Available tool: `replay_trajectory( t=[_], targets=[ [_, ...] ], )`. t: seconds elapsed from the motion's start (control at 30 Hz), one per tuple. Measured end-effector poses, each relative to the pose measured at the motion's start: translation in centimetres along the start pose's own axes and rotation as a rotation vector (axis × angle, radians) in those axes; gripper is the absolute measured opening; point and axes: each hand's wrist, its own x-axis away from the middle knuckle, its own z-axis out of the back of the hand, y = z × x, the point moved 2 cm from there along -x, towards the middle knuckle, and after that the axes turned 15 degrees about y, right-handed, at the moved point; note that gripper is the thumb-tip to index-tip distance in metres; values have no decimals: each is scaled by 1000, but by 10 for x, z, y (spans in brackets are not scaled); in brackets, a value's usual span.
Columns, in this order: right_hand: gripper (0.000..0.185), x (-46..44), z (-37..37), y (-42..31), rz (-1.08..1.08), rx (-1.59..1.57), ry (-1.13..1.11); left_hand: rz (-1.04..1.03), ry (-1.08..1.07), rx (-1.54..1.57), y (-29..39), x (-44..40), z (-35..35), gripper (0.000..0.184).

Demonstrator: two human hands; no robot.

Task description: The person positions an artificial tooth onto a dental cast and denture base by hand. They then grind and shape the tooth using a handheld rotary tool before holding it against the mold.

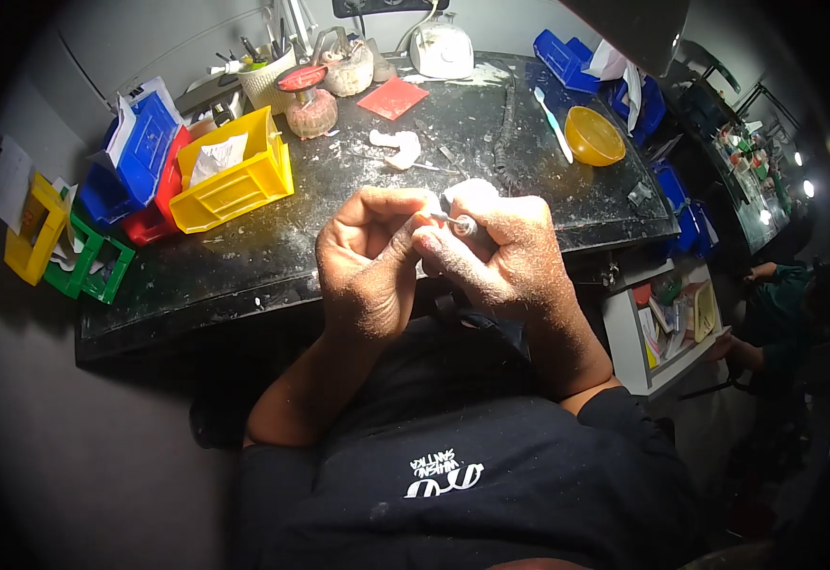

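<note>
Both my hands meet just over the front edge of the black work table [273,223]. My right hand [515,252], dusted with white powder, is closed round a rotary handpiece [464,226], whose metal nose points left. My left hand [369,256] pinches a small pale piece [430,207] between thumb and fingertips, right at the tool's tip. Fingers cover most of that piece, so its shape cannot be made out. Beyond the hands lies a white dental cast piece [397,148], with a thin metal instrument [431,168] beside it.
A yellow bin [235,195] and other coloured bins stand at left. Farther back are a red-topped jar [311,112], a red square sheet [393,97] and a coiled cord [504,133]. To the right sit an orange bowl [594,136], a toothbrush [554,123] and an open drawer [662,356]. Another person's arm [747,353] shows at far right.
</note>
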Motion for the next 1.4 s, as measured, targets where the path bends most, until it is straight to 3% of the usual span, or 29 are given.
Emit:
replay_trajectory(
  t=[1.4],
  targets=[
    [48, -2, 2, 0, 13, 50, 4, -89, 22, -103, 1, -1, 4, 14]
  ],
)
